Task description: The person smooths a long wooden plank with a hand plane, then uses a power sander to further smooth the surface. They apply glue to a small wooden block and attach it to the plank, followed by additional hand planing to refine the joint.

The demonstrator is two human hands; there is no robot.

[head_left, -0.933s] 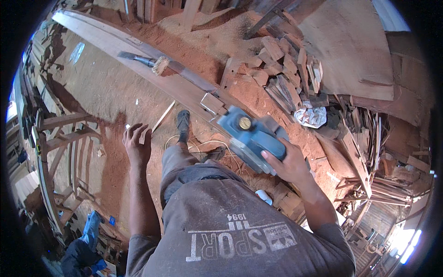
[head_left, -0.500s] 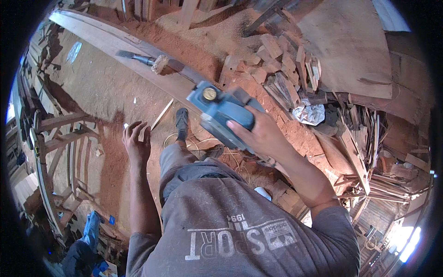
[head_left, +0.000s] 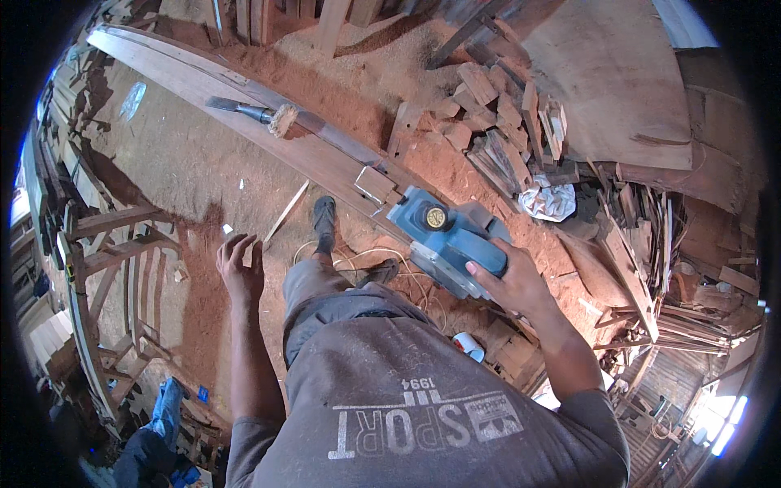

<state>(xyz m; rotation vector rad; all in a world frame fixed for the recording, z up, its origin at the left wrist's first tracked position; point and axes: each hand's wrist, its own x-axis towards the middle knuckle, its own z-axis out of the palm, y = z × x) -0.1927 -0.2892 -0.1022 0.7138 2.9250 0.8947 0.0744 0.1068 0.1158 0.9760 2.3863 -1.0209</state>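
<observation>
My right hand (head_left: 517,281) is wrapped round the rear handle of a blue electric planer (head_left: 455,236), which rests on a long wooden plank (head_left: 325,165) running from far left to near right. The planer has a round knob with a yellow top at its front. My left hand (head_left: 241,264) hangs free over the ground on the left, fingers loosely bent and apart, holding nothing. Further along the plank lies a chisel (head_left: 242,109) with a frayed, mushroomed handle end. A small squarish piece of wood (head_left: 376,184) is just ahead of the planer.
Offcuts (head_left: 488,106) are heaped beyond the plank, beside a crumpled white bag (head_left: 547,200). A pale cord (head_left: 413,285) loops near my feet. A wooden frame (head_left: 114,236) stands at left. A white cup-like container (head_left: 469,346) lies below the planer. Another person's blue-clad leg (head_left: 166,407) shows lower left.
My right hand has drawn the planer back along the plank, to the right and nearer me. The small piece of wood now shows ahead of it. My left hand has barely moved.
</observation>
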